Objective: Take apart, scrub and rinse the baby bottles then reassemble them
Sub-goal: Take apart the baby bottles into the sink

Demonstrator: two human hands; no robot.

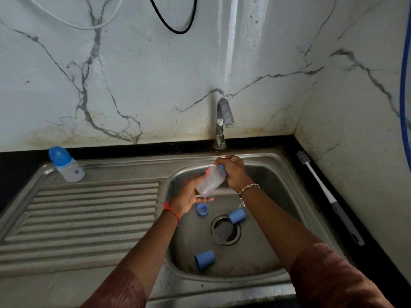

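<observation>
ok, bottle (209, 182) sits tilted over the sink (222, 283) at frame centre, left hand (189, 196) gripping its base, right hand (233, 172) clamped on the blue collar (223, 168): brace the base, twist only the collar, stay over the basin.

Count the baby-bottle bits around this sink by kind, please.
Bottles: 2, one held, one standing at left
Loose blue caps: 2
Loose blue ring: 1
Brush: 1
Total: 6
</observation>
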